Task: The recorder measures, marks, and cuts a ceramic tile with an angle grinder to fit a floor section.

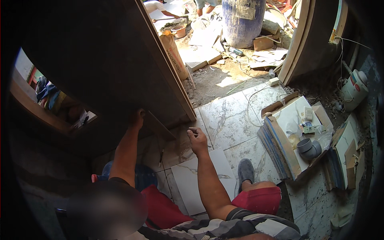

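Flat strip (pixel 159 125) slants beside dark wall (pixel 92 52) near tiled floor (pixel 218 116), left hand (pixel 139 118) and right hand (pixel 197 141) grips unclear.

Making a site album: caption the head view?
Left hand by a dark wall, right hand above marbled tiles, blue barrel outside.

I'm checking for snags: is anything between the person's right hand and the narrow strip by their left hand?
Nothing visible: between the right hand and the narrow strip by the left hand, only tiled floor shows.
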`<act>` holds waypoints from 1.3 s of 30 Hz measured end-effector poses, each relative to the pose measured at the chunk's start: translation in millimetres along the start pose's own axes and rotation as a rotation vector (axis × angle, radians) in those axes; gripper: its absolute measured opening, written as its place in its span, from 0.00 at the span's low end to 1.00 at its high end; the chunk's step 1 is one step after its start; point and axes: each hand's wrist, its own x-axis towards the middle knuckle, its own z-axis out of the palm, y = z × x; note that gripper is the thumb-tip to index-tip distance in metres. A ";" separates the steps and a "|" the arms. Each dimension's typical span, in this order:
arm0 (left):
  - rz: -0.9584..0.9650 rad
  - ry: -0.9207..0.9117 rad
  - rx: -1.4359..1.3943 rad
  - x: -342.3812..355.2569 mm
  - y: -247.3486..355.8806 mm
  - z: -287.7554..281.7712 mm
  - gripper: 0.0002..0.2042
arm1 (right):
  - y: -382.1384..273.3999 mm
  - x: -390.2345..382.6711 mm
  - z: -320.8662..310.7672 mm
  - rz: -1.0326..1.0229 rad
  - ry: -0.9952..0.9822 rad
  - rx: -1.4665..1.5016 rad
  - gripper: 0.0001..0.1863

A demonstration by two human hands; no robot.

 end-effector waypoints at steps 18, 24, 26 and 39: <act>-0.011 0.259 0.290 -13.6 14.4 10.8 0.16 | 21.7 -4.3 6.9 0.071 -0.029 -0.085 0.19; 0.013 0.277 0.229 -28.3 9.9 22.7 0.24 | 28.0 -5.3 7.5 0.097 -0.044 -0.123 0.19; 0.003 0.259 0.233 -34.3 12.1 24.6 0.26 | 30.4 -6.2 8.2 0.098 -0.045 -0.120 0.19; -0.154 0.066 0.338 -43.0 44.9 14.1 0.37 | 46.0 -12.7 11.6 0.135 -0.054 -0.109 0.17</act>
